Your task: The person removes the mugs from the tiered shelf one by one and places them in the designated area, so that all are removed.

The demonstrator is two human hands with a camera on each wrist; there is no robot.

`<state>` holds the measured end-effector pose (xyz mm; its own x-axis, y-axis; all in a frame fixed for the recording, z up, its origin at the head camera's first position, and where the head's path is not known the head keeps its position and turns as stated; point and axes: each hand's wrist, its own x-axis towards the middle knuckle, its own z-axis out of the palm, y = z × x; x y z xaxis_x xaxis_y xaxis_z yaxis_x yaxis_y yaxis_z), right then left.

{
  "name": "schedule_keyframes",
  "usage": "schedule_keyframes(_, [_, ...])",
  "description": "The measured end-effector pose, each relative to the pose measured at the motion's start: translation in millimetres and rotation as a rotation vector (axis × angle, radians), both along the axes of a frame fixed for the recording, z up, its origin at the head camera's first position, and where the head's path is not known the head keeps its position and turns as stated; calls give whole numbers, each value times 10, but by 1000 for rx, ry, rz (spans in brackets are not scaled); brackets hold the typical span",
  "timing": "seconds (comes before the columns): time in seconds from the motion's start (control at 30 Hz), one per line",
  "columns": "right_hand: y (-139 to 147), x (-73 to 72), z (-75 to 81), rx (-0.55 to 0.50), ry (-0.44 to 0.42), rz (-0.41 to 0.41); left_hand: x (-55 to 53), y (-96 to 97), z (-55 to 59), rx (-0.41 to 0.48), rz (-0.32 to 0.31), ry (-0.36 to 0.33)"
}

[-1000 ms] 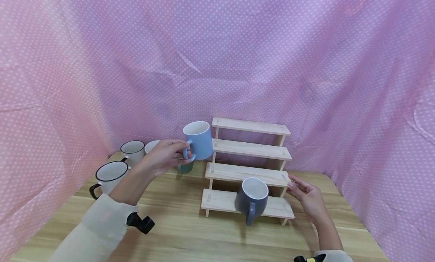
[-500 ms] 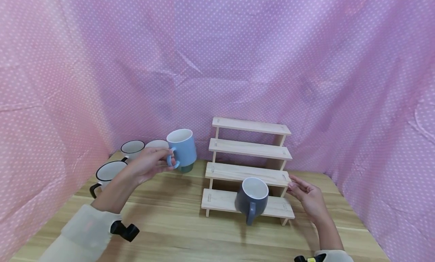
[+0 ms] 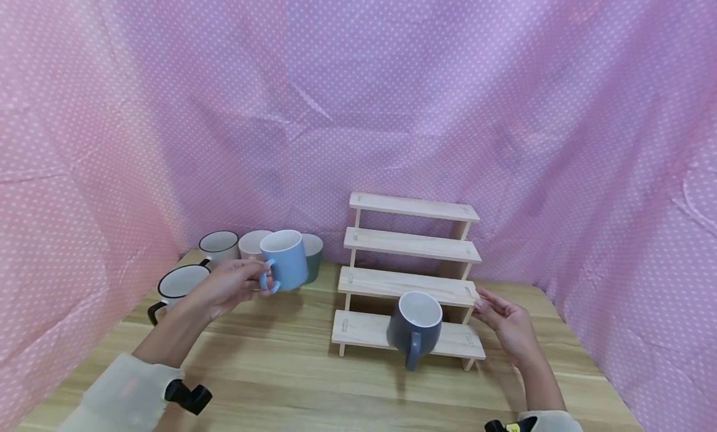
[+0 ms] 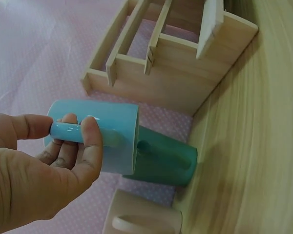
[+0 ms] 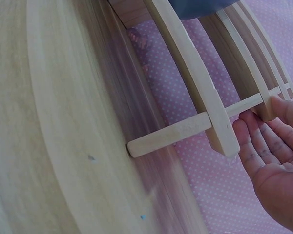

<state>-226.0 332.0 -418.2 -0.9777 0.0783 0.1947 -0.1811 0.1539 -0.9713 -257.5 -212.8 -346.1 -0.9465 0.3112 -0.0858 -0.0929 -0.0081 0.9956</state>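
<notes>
My left hand (image 3: 238,286) pinches the handle of a light blue mug (image 3: 287,262). The left wrist view has the thumb at one end of that handle and fingers curled about it; the mug (image 4: 119,114) is upright, off the table. Partly behind it stand a green mug (image 3: 313,261) and a pale pink one (image 3: 252,243). On the right, my right hand (image 3: 506,323) grips the side end of a board of the tiered wooden shelf (image 3: 386,284), thumb on the board's edge and fingers against the side. A dark grey-blue mug (image 3: 416,326) rests on the lowest tier, handle facing me.
Two white mugs with black rims, a farther one (image 3: 219,244) and a nearer one (image 3: 182,282), stand at the table's left. My left forearm partly covers the nearer one. Behind the wooden table (image 3: 313,382) hangs a pink dotted cloth (image 3: 347,96).
My left hand has carried the light blue mug leftward and down, away from the shelf, uncovering more of the green mug. The right hand and the shelf have stayed in place.
</notes>
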Motion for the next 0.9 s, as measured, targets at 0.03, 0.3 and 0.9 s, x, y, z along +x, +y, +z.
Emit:
schedule_keyframes(0.03, [1,-2,0,2,1,1,4,-17,-13,1,0,-1])
schedule_keyframes(0.3, [11,-4,-6,-5,4,-1,59,-160,-125,-12,-21,-9])
schedule_keyframes(0.9, [-6,16,15,-1,1,-1,127,-390,-392,-67,-27,-17])
